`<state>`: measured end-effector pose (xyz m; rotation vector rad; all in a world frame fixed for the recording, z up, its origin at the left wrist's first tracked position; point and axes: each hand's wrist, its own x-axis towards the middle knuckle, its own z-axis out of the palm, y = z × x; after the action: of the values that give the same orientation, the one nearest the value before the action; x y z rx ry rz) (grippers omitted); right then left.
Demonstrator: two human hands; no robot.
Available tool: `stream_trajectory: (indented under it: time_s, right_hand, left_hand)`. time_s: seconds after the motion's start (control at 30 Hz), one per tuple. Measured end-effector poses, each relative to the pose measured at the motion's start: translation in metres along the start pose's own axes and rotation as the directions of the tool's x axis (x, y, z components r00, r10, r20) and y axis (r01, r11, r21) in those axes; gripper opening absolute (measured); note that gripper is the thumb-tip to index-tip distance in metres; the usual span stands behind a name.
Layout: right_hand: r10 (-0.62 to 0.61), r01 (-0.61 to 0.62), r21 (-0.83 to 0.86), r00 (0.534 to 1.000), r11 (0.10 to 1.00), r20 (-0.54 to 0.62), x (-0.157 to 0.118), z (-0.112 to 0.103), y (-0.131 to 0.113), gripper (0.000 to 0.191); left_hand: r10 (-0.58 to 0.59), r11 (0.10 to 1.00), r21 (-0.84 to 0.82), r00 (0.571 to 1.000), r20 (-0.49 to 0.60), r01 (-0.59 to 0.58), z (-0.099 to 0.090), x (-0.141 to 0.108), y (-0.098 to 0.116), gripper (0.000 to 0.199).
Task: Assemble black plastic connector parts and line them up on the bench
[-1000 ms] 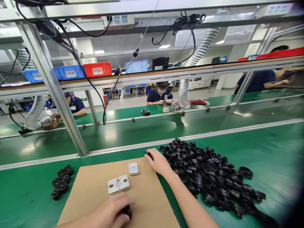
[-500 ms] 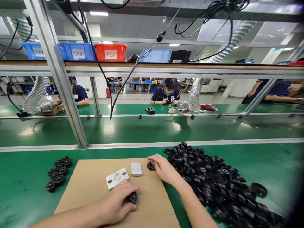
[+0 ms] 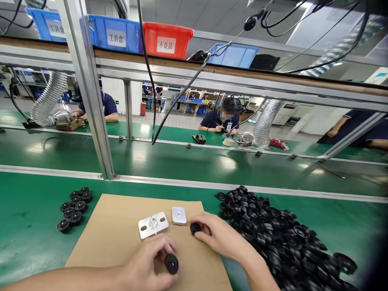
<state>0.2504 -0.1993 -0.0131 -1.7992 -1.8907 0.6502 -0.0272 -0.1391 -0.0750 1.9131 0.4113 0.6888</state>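
Observation:
My left hand (image 3: 151, 258) is closed around a round black part (image 3: 171, 264), held between thumb and fingers over the brown cardboard sheet (image 3: 121, 226). Near the sheet's right edge, my right hand (image 3: 215, 234) grips a smaller-looking black part (image 3: 195, 228) between thumb and fingertips. Just beyond my left hand lies a white rectangular plate (image 3: 153, 224) with two slots and a clear round piece at its centre. Beside it, to the right, is a small white square block (image 3: 178, 216).
Black parts form a large pile (image 3: 273, 234) on the right of the green table (image 3: 30, 202). Several black wheels (image 3: 75, 208) are grouped at left. A metal post (image 3: 91, 89) rises beyond the sheet; cables hang above. People sit across the tables.
The camera view has tilted and shifted. My right hand has come nearer, with its fingers now around the black part. The black part in my left hand has turned.

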Motion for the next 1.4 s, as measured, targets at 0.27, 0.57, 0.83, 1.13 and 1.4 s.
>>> stream_trajectory:
  time_s: [0.27,0.57,0.83,1.13,1.4]
  right_hand:
    - [-0.074,-0.020,0.902,0.996,0.432,0.058,0.016,0.039,-0.014,0.050]
    - [-0.081,0.076,0.882,0.996,0.466,-0.043,0.018,0.055,-0.022,0.044]
    - [-0.265,0.412,0.327,0.872,0.851,-0.411,0.000,0.055,-0.049,0.025]
    - [-0.451,0.538,0.183,0.813,0.823,-0.368,0.000,0.057,-0.051,0.049]
    - [-0.522,0.582,0.118,0.787,0.804,-0.327,0.002,0.056,-0.048,0.055]
  left_hand:
    - [0.124,0.989,-0.068,0.981,-0.148,-0.135,-0.020,0.006,0.004,0.034]
    - [0.032,0.983,-0.168,0.977,-0.209,-0.068,-0.015,0.002,-0.010,0.037]
    - [0.065,0.980,-0.175,0.980,-0.188,-0.099,-0.018,0.004,-0.006,0.034]
    - [0.138,0.976,-0.146,0.979,-0.149,-0.160,-0.021,0.007,0.003,0.030]
    - [0.168,0.973,-0.134,0.974,-0.155,-0.189,-0.021,0.009,0.003,0.030]
